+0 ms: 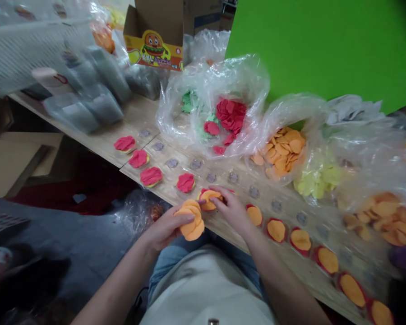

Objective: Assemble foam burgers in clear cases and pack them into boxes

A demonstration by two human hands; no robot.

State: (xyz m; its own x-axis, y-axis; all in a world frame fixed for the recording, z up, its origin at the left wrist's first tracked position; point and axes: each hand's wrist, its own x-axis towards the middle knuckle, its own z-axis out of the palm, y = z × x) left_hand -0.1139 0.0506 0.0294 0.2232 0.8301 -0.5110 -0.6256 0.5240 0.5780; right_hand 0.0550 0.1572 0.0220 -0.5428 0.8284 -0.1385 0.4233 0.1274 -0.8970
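My left hand (pixel 169 225) is closed around a small fanned stack of thin orange discs (pixel 192 221). Just to its right, the fingers of my right hand (pixel 232 207) pinch an orange disc (pixel 209 200) over a red piece at the front of the table. Left of my hands lie several stacks topped by wavy red pieces (pixel 151 176), some showing yellow beneath. To the right runs a row of red pieces with orange discs on top (pixel 276 229).
Small greyish pieces (pixel 196 164) line the wooden table (pixel 135 113). Behind are clear bags with red and green pieces (pixel 232 115), orange discs (pixel 284 151) and yellow pieces (pixel 320 180). A burger-printed box (pixel 154 47), plastic containers (pixel 84 99) and a green panel (pixel 325 49) stand farther back.
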